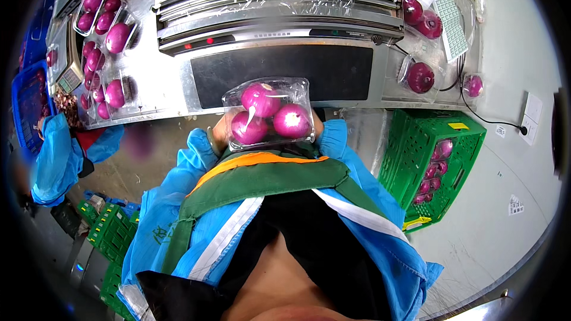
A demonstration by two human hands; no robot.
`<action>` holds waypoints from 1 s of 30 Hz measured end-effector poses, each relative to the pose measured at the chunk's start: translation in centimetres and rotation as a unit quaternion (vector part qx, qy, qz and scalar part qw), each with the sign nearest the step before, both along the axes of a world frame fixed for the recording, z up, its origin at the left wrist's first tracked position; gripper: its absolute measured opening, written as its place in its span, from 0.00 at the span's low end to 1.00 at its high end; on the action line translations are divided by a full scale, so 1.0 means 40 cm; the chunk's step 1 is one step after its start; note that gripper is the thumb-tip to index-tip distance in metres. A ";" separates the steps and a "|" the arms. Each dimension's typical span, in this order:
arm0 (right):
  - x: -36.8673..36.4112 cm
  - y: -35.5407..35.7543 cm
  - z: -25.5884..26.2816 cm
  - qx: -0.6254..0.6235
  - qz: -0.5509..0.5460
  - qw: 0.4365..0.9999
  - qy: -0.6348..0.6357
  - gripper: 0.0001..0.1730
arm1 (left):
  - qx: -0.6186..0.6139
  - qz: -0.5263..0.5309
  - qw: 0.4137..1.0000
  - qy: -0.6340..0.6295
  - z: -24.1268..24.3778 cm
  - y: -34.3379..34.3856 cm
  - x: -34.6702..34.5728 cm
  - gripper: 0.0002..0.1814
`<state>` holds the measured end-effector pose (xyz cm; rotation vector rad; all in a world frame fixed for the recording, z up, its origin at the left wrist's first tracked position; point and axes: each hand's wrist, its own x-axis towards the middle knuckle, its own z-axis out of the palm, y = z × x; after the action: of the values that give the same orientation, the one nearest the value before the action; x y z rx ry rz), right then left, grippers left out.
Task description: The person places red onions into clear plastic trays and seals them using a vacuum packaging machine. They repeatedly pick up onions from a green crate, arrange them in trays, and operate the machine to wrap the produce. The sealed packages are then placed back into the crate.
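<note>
Close before my chest is a clear plastic tray of red onions [270,116], three of them under clear film. My left hand [220,130] grips its left side, the fingers largely hidden behind the tray. At the right side my right hand [318,125] holds it too, with only a small part of that hand showing. The pack overlaps the front edge of a tray wrapping machine [178,60] and its black plate [334,71]. Metal rollers [276,6] run across the machine farther back, with scraps of film on them.
Packed onions [118,38] crowd the left of the metal table, beside a scale [69,81]. Onions [420,77], a label sheet [450,22] and a cable [482,120] lie right. A green crate [435,169] holds packs below. A co-worker's blue sleeve [58,156] reaches toward a blue crate [27,107].
</note>
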<state>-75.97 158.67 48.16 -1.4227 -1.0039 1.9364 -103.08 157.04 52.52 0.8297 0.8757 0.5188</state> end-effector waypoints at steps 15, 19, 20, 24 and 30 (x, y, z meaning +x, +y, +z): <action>-0.032 0.035 0.315 -0.101 0.048 0.949 0.293 0.19 | -0.077 0.229 0.921 -0.304 0.374 0.019 0.098 0.46; -0.055 0.082 0.416 -0.098 -0.166 0.803 0.564 0.41 | -0.079 0.155 0.974 -0.144 0.392 0.034 0.141 0.50; -0.019 0.073 0.414 -0.060 -0.134 0.803 0.578 0.46 | -0.082 0.157 0.973 -0.145 0.390 0.033 0.151 0.50; 0.115 -0.008 0.372 0.069 -0.170 0.849 0.496 0.63 | 0.033 0.127 0.991 -0.005 0.407 0.049 0.201 0.40; 0.213 0.006 0.457 0.143 -0.355 0.823 0.420 0.40 | -0.015 0.150 0.979 -0.138 0.263 0.124 0.404 0.33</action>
<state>-67.45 158.89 66.43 -0.5031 -0.2449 1.4762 -86.90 161.98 63.03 0.5807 0.7528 0.8620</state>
